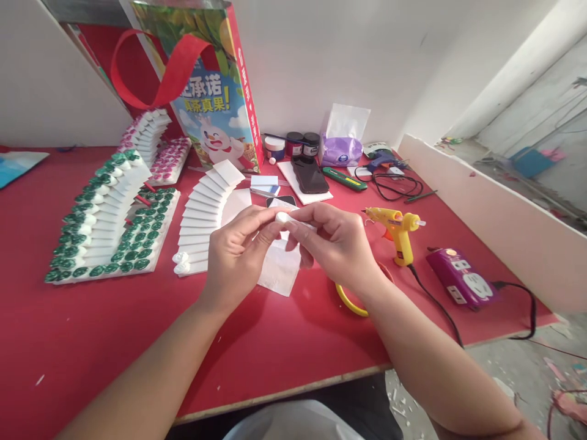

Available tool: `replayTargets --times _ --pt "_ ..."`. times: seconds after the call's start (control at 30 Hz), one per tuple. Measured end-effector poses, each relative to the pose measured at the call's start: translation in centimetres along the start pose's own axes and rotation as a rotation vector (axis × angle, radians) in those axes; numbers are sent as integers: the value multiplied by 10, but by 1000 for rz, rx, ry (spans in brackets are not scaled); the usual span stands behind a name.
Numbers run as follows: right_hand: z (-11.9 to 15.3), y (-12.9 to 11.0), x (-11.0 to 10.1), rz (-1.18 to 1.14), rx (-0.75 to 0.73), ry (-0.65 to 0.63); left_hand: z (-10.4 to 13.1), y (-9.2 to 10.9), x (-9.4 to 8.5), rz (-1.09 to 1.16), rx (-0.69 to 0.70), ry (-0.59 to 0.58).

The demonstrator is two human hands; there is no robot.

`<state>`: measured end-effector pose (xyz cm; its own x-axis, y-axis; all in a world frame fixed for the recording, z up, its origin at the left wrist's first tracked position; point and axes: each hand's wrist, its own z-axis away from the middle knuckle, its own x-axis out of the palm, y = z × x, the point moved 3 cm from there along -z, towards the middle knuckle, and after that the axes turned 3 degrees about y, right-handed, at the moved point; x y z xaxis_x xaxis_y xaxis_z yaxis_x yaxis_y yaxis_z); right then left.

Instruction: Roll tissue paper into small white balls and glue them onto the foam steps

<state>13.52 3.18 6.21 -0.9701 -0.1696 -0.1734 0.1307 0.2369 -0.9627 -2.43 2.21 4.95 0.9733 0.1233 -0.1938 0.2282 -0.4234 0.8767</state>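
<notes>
My left hand (243, 247) and my right hand (337, 241) meet above the red table, fingertips pinching a small rolled white piece (283, 217) between them. A white paper sheet (280, 269) hangs or lies just below the hands; its contact with them is partly hidden. To the left of my left hand, a curved white stepped piece (202, 214) bears two white rosettes (181, 263) at its near end. Farther left stands a similar stepped piece (110, 214) trimmed with green and white rosettes.
On the red table (275, 360) are a yellow glue gun (395, 229), a purple box (461, 278) with a cable, a yellow ring (351, 300), a phone (309, 175), a green cutter (343, 178) and a tissue pack (342, 150). A colourful bag (215, 91) stands behind.
</notes>
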Motion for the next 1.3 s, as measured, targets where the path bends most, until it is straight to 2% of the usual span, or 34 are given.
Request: replayTargets --times 0.1,0.2,0.27,0.43,0.57,0.67,0.73,0.9,0.97,1.07,1.2,1.3 --pt "-3 0 -1 -88 76 -35 2 -1 0 20 -55 50" --pt "-3 -1 -1 10 37 -1 4 -5 1 73 -118 68" --pt "0 -1 0 88 -9 55 4 -6 2 72 -110 91" --pt "8 -4 7 178 -97 134 7 2 3 -103 56 139" --pt "10 -5 9 111 -109 127 10 6 2 -238 232 200" --pt "9 -5 7 28 -85 103 11 7 1 -238 332 204" --pt "7 -4 4 -11 -75 73 9 5 1 -172 293 158" --pt "2 -2 -1 49 -79 -11 -1 -7 -3 147 -29 52" --pt "1 0 -1 86 -91 -25 -3 -9 -3 204 -106 0" --pt "0 3 0 97 -70 -32 -3 -7 -2 149 -112 -28" --pt "-1 3 0 36 22 -37 -1 -5 -3 81 -123 31" --pt "-1 1 -1 68 6 14 1 -7 -1 109 -145 54"
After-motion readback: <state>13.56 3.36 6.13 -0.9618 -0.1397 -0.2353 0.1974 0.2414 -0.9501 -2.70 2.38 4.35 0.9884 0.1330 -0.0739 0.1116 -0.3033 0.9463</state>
